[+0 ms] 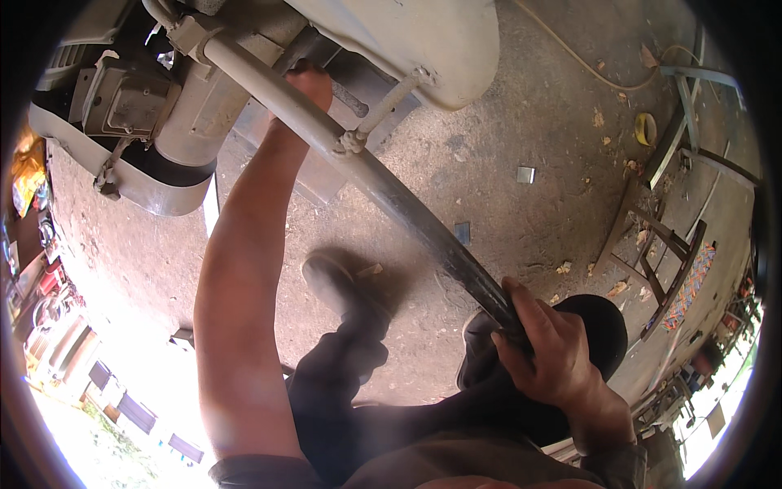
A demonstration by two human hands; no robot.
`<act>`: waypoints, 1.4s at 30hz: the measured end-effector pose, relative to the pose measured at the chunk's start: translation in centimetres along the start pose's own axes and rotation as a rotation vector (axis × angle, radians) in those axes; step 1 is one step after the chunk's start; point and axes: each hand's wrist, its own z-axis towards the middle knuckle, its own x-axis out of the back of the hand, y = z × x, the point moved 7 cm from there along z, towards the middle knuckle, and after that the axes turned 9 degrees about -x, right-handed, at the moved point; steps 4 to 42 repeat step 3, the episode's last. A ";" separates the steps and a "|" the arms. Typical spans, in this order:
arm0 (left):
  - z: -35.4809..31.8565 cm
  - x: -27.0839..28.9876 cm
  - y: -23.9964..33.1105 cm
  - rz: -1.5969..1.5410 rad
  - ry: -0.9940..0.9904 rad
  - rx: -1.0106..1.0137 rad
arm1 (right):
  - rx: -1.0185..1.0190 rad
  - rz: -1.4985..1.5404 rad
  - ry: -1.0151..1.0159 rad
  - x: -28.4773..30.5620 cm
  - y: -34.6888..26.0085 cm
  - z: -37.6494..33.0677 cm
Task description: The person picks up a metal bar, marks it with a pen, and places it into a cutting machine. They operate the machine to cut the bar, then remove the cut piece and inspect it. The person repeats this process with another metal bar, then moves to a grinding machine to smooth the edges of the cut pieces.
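Note:
A long grey metal lever bar [391, 200] slants across the view from the machine at the upper left to the lower right. My right hand [554, 346] is wrapped round its worn, dark lower end. A short link rod [389, 108] joins the bar to a beige-grey curved machine body [432, 41]. My left arm reaches forward, passing under the bar. Beyond it my left hand [311, 85] is closed beside the machine; what its fingers hold is hidden. Just right of that hand a short rounded metal rod [350, 102] sticks out.
A cylindrical motor-like housing [199, 114] and a curved metal guard [159, 191] stand at the left. Small metal pieces [525, 174] and dry leaves lie on the dusty floor. To the right are a metal frame [652, 253], a yellow tape roll [644, 129] and a hose [582, 61].

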 end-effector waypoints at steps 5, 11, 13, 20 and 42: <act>0.4 0.1 -0.4 -0.080 -0.097 0.029 | -0.033 -0.019 -0.041 0.0 0.1 -0.1; 0.4 0.1 -0.4 -0.080 -0.097 0.029 | -0.033 -0.019 -0.041 0.0 0.1 -0.1; 0.4 0.1 -0.4 -0.080 -0.097 0.029 | -0.033 -0.019 -0.041 0.0 0.1 -0.1; 0.4 0.1 -0.4 -0.080 -0.097 0.029 | -0.033 -0.019 -0.041 0.0 0.1 -0.1; 0.4 0.1 -0.4 -0.080 -0.097 0.029 | -0.033 -0.019 -0.041 0.0 0.1 -0.1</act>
